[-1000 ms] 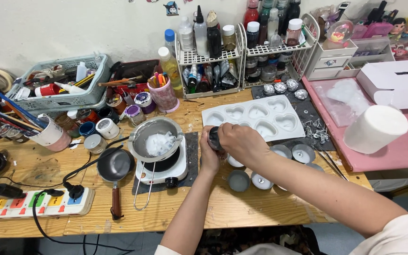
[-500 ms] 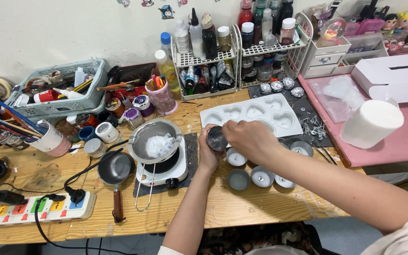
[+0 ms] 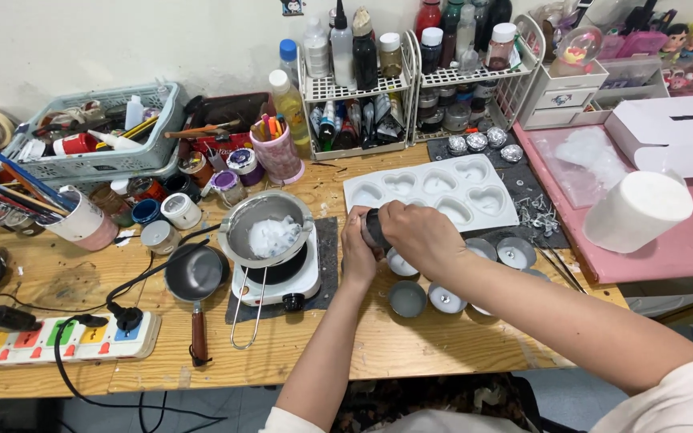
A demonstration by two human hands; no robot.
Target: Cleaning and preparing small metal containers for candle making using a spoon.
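Both my hands meet over the middle of the wooden table (image 3: 434, 341). My left hand (image 3: 357, 252) grips a small dark round jar (image 3: 373, 228) from the left side. My right hand (image 3: 418, 236) covers the jar's top from above. Just below them sit several small round tins (image 3: 407, 298), some with white filling. A white heart-cavity mould (image 3: 430, 191) lies right behind my hands. To the left, a steel pot holding white wax (image 3: 270, 232) rests on a small white electric hotplate (image 3: 278, 281).
A small dark pan (image 3: 194, 277) and a power strip (image 3: 58, 337) lie at left. Grey basket (image 3: 94, 148), cups and jars crowd the back left. Wire racks of bottles (image 3: 410, 72) stand behind. A white cylinder candle (image 3: 636, 210) sits on a pink mat at right.
My hands and the jar have stayed near the mould's front edge, with my right hand shifting a little over the jar top. The camera view has drifted slightly.
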